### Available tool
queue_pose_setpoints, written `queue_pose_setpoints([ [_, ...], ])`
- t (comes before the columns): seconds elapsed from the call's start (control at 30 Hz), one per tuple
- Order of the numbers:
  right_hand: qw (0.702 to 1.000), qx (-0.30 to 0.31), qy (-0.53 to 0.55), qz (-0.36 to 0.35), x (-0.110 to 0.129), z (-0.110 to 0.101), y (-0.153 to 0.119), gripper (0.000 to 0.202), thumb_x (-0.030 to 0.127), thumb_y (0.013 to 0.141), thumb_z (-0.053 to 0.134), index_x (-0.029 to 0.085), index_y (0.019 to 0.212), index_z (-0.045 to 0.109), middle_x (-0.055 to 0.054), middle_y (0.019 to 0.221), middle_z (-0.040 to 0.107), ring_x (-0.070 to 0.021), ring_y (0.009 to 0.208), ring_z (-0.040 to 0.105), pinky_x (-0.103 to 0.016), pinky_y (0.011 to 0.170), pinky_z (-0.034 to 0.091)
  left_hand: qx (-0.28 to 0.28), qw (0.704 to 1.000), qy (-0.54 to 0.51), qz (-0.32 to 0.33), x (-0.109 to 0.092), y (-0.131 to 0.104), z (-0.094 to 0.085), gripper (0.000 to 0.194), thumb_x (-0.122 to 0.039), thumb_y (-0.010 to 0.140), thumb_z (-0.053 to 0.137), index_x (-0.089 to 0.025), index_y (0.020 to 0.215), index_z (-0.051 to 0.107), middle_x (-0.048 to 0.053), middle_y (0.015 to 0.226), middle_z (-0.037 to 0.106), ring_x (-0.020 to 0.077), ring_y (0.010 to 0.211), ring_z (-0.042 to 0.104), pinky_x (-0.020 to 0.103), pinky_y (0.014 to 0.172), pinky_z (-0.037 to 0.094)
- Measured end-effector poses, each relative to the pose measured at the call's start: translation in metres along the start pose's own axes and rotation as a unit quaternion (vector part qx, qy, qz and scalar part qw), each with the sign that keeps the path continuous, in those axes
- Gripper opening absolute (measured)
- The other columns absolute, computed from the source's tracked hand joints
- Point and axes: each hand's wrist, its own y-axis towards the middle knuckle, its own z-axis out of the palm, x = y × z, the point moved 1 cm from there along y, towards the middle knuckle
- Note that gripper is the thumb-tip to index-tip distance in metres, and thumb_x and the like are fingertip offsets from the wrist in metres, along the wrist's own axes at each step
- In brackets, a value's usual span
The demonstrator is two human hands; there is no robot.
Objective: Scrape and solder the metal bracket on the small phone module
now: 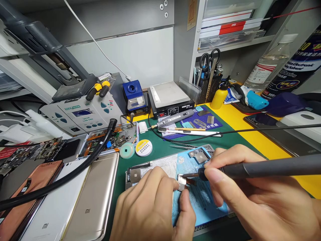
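Observation:
Over a light-blue card (200, 207), my left hand (152, 204) pinches a small silvery metal part (182, 182) between thumb and index finger. A dark flat strip sticks out from the part's right side. My right hand (240, 194) grips a black soldering iron (265, 167), whose tip points left and meets the part's upper edge. Behind the tip lies another small metal module (199, 155) on the card. Left of the card, a phone piece with a square chip (134, 175) is partly covered by my left hand.
Several phones (87, 204) lie at the left under a thick black hose (62, 180). Tweezers (185, 146), a round tin (143, 147), a parts tray (120, 137) and a grey rotary pen (175, 117) stand beyond the hands. A yellow bottle (219, 95) is at back right.

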Motion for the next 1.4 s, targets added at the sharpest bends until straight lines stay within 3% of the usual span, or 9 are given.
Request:
queue_pose_setpoints([
  [1.0, 1.000, -0.004, -0.011, 0.019, 0.002, -0.005, 0.000, 0.017, 0.020, 0.099, 0.064, 0.026, 0.084, 0.059, 0.002, 0.074, 0.065, -0.0120, 0.059, 0.063, -0.025, 0.048, 0.047, 0.000, 1.000, -0.002, -0.004, 0.000, -0.002, 0.001, 0.011, -0.016, 0.089, 0.061, -0.026, 0.090, 0.059, -0.003, 0.075, 0.061, 0.0167, 0.067, 0.063, 0.031, 0.058, 0.042],
  [1.27, 0.989, -0.008, 0.082, 0.124, -0.001, -0.005, 0.004, 0.011, 0.034, 0.105, 0.059, 0.031, 0.094, 0.060, 0.009, 0.054, 0.055, -0.0106, 0.039, 0.055, -0.019, 0.035, 0.044, 0.024, 0.999, -0.003, -0.024, 0.000, 0.000, -0.003, 0.011, -0.017, 0.093, 0.060, -0.028, 0.093, 0.061, -0.002, 0.077, 0.061, 0.0175, 0.069, 0.063, 0.029, 0.063, 0.048],
  [1.4, 0.982, -0.022, 0.102, 0.160, 0.001, -0.007, 0.011, 0.020, 0.043, 0.104, 0.058, 0.029, 0.089, 0.059, 0.008, 0.049, 0.059, -0.0115, 0.035, 0.054, -0.018, 0.032, 0.043, 0.038, 0.998, 0.029, -0.048, 0.000, 0.002, -0.005, 0.020, -0.016, 0.098, 0.051, -0.028, 0.110, 0.063, 0.000, 0.092, 0.068, 0.0168, 0.076, 0.067, 0.028, 0.067, 0.052],
])
